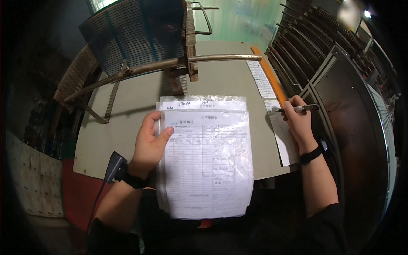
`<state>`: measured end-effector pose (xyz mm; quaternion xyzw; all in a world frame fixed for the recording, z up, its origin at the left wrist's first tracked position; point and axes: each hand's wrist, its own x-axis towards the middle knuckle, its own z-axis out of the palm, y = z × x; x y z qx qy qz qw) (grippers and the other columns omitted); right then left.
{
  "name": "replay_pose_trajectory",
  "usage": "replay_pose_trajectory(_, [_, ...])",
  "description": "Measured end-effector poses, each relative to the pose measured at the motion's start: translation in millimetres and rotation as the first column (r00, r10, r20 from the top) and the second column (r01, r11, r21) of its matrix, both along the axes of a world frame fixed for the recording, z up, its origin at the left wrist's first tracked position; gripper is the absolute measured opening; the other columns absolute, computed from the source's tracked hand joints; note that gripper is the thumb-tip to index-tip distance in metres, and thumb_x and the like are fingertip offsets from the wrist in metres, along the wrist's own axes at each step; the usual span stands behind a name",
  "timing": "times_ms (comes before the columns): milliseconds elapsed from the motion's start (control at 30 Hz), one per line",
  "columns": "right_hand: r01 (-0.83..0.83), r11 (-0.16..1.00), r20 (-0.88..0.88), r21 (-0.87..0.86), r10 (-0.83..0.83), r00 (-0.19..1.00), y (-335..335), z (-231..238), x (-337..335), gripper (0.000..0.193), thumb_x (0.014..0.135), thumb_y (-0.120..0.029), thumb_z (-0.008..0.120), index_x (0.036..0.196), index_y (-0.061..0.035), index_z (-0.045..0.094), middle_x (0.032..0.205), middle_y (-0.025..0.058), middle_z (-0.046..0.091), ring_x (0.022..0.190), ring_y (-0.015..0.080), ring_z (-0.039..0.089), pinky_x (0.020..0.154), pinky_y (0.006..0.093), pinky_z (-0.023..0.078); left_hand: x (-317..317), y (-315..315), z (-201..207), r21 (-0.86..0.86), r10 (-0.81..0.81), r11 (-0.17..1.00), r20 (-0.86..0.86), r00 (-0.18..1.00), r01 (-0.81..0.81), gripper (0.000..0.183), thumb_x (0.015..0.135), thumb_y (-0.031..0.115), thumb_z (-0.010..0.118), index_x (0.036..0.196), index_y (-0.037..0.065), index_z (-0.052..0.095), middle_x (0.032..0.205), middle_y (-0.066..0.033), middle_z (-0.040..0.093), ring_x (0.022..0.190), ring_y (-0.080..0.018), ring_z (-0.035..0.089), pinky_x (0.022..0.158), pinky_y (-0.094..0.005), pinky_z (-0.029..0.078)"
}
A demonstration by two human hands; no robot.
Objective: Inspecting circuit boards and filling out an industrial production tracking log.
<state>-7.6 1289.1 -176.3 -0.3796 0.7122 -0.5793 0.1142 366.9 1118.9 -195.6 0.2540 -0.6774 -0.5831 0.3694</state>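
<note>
My left hand (151,142) grips a stack of printed forms (208,165) in clear plastic sleeves by its left edge, thumb on top and fingers behind. The stack hangs over the table's near edge, and a sheet with handwriting shows along its top. In my right hand (299,121) is a dark pen (299,108), held between thumb and fingers. Its tip points left, over a white paper sheet (282,140) lying at the table's right edge. I cannot tell whether the tip touches the paper.
A metal rack (187,61) holding a blue slotted panel (123,34) stands on the far left of the grey table (229,85). Beside an orange strip (270,76) lies a written list (261,78). Slotted racks (314,42) and a dark cabinet (352,110) border the right side.
</note>
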Motion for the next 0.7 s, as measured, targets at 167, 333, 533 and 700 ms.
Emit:
replay_pose_trajectory(167, [-0.003,1.0,0.007,0.005,0.003,1.0,0.7,1.0,0.6,0.022,0.093,-0.014,0.063,0.076,-0.0039,0.054,0.065,0.0004,0.057,0.059,0.0063,0.053,0.055,0.023,0.043,1.3,1.3,4.2,-0.002,0.014,1.0,0.108,0.994,-0.014,0.015,0.099,0.001,0.057,0.112,-0.003,0.063,0.109,-0.0075,0.066,0.102,-0.0123,0.059,0.092,-0.0279,0.049])
replay_pose_trajectory(333, [-0.005,1.0,-0.019,0.006,0.005,1.0,-0.4,0.3,0.5,0.022,0.093,-0.014,0.063,0.076,-0.0037,0.055,0.065,0.001,0.058,0.059,0.0067,0.054,0.055,0.0231,0.043,5.2,1.5,7.0,-0.032,-0.001,0.999,0.136,0.991,0.005,0.016,0.094,-0.006,0.052,0.102,0.001,0.064,0.098,-0.0032,0.065,0.098,-0.0099,0.057,0.089,-0.0252,0.047])
replay_pose_trajectory(533, [0.006,1.0,0.001,0.007,-0.006,1.0,2.8,0.6,-1.5,0.022,0.093,-0.014,0.063,0.076,-0.0038,0.055,0.065,0.0006,0.057,0.058,0.0066,0.053,0.054,0.0232,0.042,5.9,-3.2,-2.7,-0.104,-0.003,0.994,0.125,0.992,0.016,0.014,0.088,-0.007,0.048,0.091,0.002,0.059,0.091,-0.0023,0.062,0.09,-0.0094,0.054,0.082,-0.0238,0.045])
replay_pose_trajectory(700, [-0.051,0.998,0.031,-0.046,0.052,0.998,1.6,-8.3,-7.3,0.019,0.091,-0.012,0.063,0.075,-0.0055,0.056,0.064,-0.0012,0.055,0.058,0.006,0.051,0.052,0.0237,0.04,9.9,-5.7,-6.7,-0.127,-0.029,0.991,0.103,0.994,0.042,0.016,0.086,-0.008,0.047,0.088,0.004,0.057,0.09,-0.0023,0.061,0.089,-0.0099,0.054,0.082,-0.0245,0.044])
